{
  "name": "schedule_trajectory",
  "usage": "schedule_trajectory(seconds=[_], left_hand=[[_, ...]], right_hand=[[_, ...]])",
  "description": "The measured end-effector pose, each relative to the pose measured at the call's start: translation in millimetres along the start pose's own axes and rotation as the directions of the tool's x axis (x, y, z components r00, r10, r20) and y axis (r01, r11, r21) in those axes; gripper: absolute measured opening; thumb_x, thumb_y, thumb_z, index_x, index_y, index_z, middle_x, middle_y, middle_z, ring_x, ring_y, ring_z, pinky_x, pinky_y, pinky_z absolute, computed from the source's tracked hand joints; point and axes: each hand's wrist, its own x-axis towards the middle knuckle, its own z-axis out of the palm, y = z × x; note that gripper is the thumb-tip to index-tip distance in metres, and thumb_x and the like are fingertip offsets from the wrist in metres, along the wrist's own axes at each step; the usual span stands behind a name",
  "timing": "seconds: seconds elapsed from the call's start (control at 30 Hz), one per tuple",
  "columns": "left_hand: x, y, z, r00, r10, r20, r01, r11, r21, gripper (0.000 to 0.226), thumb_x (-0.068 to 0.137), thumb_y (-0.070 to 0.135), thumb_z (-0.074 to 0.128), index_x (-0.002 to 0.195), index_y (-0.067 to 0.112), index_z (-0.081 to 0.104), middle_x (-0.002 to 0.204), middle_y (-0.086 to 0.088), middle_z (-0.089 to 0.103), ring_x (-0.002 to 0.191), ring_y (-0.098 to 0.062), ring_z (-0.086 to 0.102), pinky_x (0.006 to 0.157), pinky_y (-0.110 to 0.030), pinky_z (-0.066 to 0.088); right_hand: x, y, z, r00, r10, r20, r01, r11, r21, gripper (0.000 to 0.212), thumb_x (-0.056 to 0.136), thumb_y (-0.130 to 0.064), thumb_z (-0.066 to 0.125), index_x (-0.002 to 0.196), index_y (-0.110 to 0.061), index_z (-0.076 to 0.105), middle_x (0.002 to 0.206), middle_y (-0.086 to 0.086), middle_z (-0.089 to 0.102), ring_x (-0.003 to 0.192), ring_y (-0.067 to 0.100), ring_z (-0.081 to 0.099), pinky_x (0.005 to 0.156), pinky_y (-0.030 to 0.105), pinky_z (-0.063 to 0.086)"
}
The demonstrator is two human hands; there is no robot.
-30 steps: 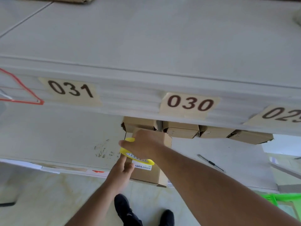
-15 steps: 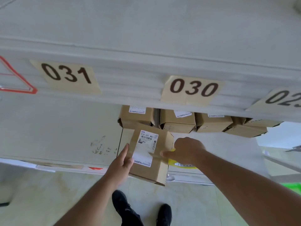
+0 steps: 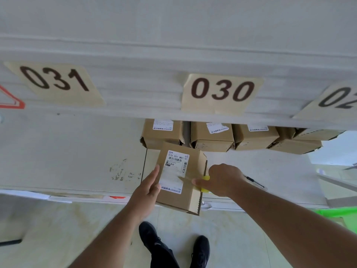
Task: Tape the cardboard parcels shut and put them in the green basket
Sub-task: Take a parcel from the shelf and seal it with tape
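Observation:
A cardboard parcel with a white shipping label lies at the front edge of the white lower shelf, overhanging it. My left hand rests flat against the parcel's left side, fingers straight. My right hand grips a yellow tape roll at the parcel's right edge, thumb pressing a strip of clear tape onto the top. Several more cardboard parcels stand in a row behind, under the upper shelf. The green basket shows at the right edge, low down.
The upper shelf front carries labels 031, 030 and a partly seen third number. A black pen-like tool lies on the lower shelf right of my right hand. My black shoes stand on the pale floor below.
My right hand has carried the tape roll from the parcel's left side across its top to the right edge. The view has moved closer, showing more of the parcels behind.

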Motion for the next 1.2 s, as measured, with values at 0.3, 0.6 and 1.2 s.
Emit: schedule_trajectory(seconds=[0.3,0.6,1.2], left_hand=[[0,-2,10,0.991,0.090,-0.097,-0.036,0.889,0.457,0.058,0.109,0.040,0.029,0.160,0.049,0.003,0.171,0.011,-0.008,0.159,-0.019,0.007,0.125,-0.043,0.022],[-9,46,78,0.969,0.014,-0.248,0.167,0.701,0.694,0.125,0.068,0.082,0.048,0.163,0.014,0.006,0.170,-0.018,-0.004,0.155,-0.043,-0.004,0.112,-0.061,0.028],[-15,23,38,0.965,0.020,-0.262,-0.069,0.981,-0.181,0.026,0.098,0.023,0.068,0.122,0.028,0.063,0.110,0.020,0.069,0.105,0.003,0.064,0.085,-0.013,0.047]], right_hand=[[6,1,6,0.999,0.013,0.039,-0.015,0.998,0.058,0.073,0.081,-0.096,0.036,0.080,-0.026,0.055,0.083,-0.007,0.062,0.078,0.014,0.059,0.068,0.033,0.047],[-3,-1,2,0.999,0.033,0.041,-0.037,0.995,0.098,0.067,0.082,-0.093,0.041,0.078,-0.027,0.054,0.082,-0.008,0.060,0.080,0.014,0.059,0.066,0.031,0.044],[-16,-68,-83,0.986,-0.113,-0.121,0.158,0.859,0.487,0.046,0.078,-0.070,0.066,0.079,-0.024,0.060,0.070,-0.007,0.062,0.075,0.017,0.063,0.062,0.031,0.043]])
